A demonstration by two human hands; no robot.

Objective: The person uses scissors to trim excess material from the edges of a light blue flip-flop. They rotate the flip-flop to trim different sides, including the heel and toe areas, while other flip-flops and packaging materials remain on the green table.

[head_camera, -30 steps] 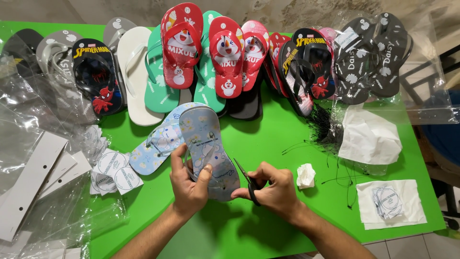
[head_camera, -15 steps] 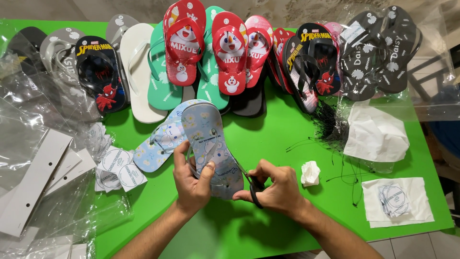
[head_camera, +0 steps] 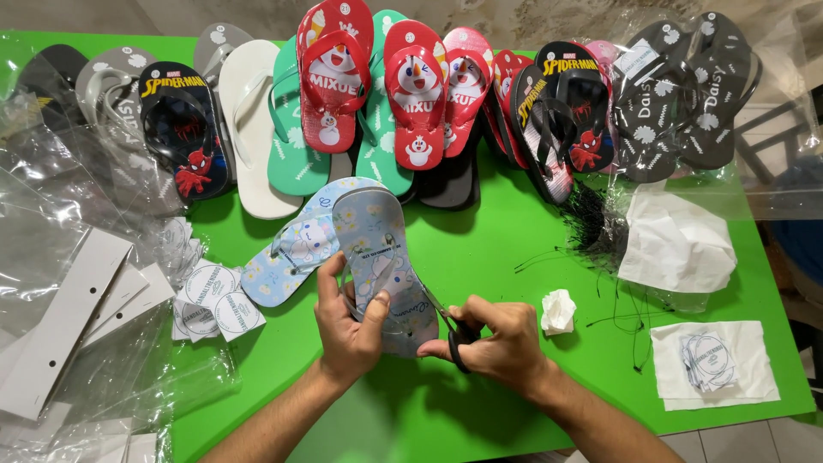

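My left hand (head_camera: 350,327) grips a pale blue patterned flip-flop (head_camera: 377,249) by its lower part, sole up, over the green table (head_camera: 480,249). Its mate (head_camera: 290,255) lies beneath it, angled to the left. My right hand (head_camera: 497,341) holds black-handled scissors (head_camera: 446,319), blades pointing up-left at the flip-flop's right edge. Both hands sit close together near the table's front.
A row of flip-flops (head_camera: 411,94), red, green, white, black and grey, lines the far edge. Clear plastic bags and white card strips (head_camera: 69,317) lie left, round paper tags (head_camera: 210,296) beside them. A crumpled paper ball (head_camera: 558,310), black strings (head_camera: 591,223) and white paper (head_camera: 677,244) lie right.
Little has shifted; the hands stay on the flip-flop and scissors, with only slight movement of the fingers.
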